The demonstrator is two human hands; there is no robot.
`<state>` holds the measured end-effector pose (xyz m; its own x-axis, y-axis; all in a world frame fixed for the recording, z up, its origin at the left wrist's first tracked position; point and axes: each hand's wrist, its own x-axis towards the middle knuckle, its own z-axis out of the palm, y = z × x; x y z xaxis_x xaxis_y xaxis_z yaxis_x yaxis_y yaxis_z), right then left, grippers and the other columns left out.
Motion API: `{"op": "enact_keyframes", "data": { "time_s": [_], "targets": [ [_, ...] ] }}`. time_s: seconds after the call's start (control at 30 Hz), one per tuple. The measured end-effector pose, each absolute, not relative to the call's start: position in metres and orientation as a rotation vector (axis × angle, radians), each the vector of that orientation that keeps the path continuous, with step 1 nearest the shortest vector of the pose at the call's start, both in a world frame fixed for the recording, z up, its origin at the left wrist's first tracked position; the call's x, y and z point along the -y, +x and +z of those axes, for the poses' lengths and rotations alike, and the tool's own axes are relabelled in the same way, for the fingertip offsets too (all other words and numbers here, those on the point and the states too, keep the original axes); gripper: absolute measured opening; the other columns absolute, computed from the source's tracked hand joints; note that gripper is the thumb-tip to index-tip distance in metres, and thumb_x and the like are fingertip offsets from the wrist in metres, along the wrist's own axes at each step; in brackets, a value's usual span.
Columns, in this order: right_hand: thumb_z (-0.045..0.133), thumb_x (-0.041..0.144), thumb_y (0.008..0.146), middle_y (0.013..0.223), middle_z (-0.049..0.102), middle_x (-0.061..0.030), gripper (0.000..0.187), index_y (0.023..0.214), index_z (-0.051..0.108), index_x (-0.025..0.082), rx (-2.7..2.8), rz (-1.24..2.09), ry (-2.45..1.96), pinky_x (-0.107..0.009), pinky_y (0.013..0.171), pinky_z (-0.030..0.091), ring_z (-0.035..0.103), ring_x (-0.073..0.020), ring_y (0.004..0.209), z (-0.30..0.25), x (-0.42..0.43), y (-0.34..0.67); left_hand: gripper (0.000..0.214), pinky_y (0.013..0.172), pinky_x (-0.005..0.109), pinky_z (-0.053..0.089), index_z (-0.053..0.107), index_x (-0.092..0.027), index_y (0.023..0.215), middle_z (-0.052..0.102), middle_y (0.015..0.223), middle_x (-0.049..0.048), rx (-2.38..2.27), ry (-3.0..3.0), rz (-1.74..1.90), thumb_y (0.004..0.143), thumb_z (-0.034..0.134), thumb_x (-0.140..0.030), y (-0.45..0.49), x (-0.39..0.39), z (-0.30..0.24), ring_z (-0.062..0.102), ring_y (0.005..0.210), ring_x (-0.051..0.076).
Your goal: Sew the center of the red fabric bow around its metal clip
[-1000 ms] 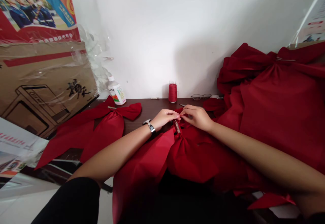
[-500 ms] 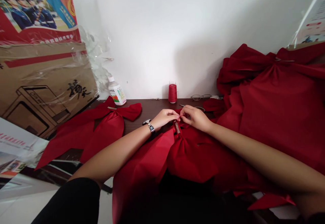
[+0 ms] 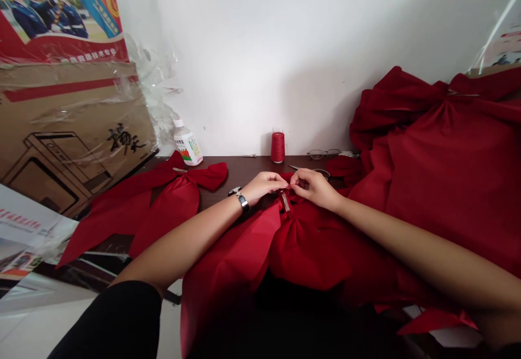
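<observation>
A large red fabric bow (image 3: 309,256) lies at the table's near edge, its tails hanging toward me. On its narrow centre band is a metal safety pin or clasp (image 3: 285,203). My left hand (image 3: 264,186), with a watch on the wrist, is closed in a pinch on the top end of that band. Fingertips almost touching it, my right hand (image 3: 316,188) is also pinched; whatever it holds is too small to make out. Just behind the right hand lies a pair of scissors (image 3: 323,173), partly hidden.
Against the wall stands a red thread spool (image 3: 278,148) with needles stuck in its top. Eyeglasses (image 3: 321,154) lie right of it. Leftward are a white bottle (image 3: 189,146), another red bow (image 3: 177,207) and a cardboard box (image 3: 73,131). Red bows are heaped (image 3: 456,169) at right.
The camera view has shifted slightly. My right fingertips have parted a little from the left ones; both hands stay at the top of the bow's band.
</observation>
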<state>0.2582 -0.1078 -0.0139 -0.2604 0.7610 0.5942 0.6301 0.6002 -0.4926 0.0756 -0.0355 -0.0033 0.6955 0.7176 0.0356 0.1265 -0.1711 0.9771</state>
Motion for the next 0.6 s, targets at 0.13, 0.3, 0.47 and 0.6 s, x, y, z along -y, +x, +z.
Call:
{"op": "enact_keyframes", "data": {
  "time_s": [0.13, 0.3, 0.47, 0.6],
  "targets": [
    [0.056, 0.02, 0.08, 0.075, 0.059, -0.0036, 0.006, 0.075, 0.058, 0.017, 1.972, 0.248, -1.113, -0.025, 0.062, 0.041, 0.052, -0.0131, 0.067, -0.0176, 0.1062, 0.2593, 0.024, 0.051, 0.022, 0.024, 0.062, -0.012, 0.068, 0.054, 0.055, -0.0043, -0.698, 1.667, 0.621, 0.063, 0.073, -0.033, 0.0762, 0.0369, -0.0028, 0.037, 0.05, 0.004],
    [0.056, 0.02, 0.079, 0.072, 0.058, -0.0024, 0.007, 0.073, 0.058, 0.016, 1.966, 0.319, -1.147, -0.024, 0.06, 0.04, 0.051, -0.0119, 0.064, -0.02, 0.1036, 0.2603, 0.021, 0.055, 0.02, 0.034, 0.061, -0.011, 0.067, 0.064, 0.063, 0.0003, -0.682, 1.704, 0.64, 0.064, 0.073, -0.028, 0.0758, 0.0365, -0.0052, 0.051, 0.056, 0.006],
    [0.057, 0.023, 0.08, 0.075, 0.059, -0.0027, 0.009, 0.08, 0.061, 0.015, 1.963, 0.408, -1.159, -0.023, 0.058, 0.041, 0.05, -0.011, 0.062, -0.021, 0.1004, 0.2646, 0.023, 0.072, 0.027, 0.048, 0.062, -0.01, 0.07, 0.072, 0.079, 0.0086, -0.58, 1.833, 0.611, 0.066, 0.075, -0.028, 0.0727, 0.0332, -0.0036, 0.065, 0.073, 0.013],
    [0.055, 0.024, 0.082, 0.087, 0.061, -0.0057, 0.016, 0.091, 0.065, 0.015, 1.977, 0.455, -1.132, -0.026, 0.063, 0.044, 0.053, -0.0122, 0.068, -0.0201, 0.0993, 0.2667, 0.026, 0.076, 0.029, 0.05, 0.061, -0.01, 0.073, 0.073, 0.083, 0.0111, -0.516, 1.91, 0.592, 0.069, 0.075, -0.032, 0.0703, 0.0309, -0.0008, 0.067, 0.078, 0.015]
  ]
}}
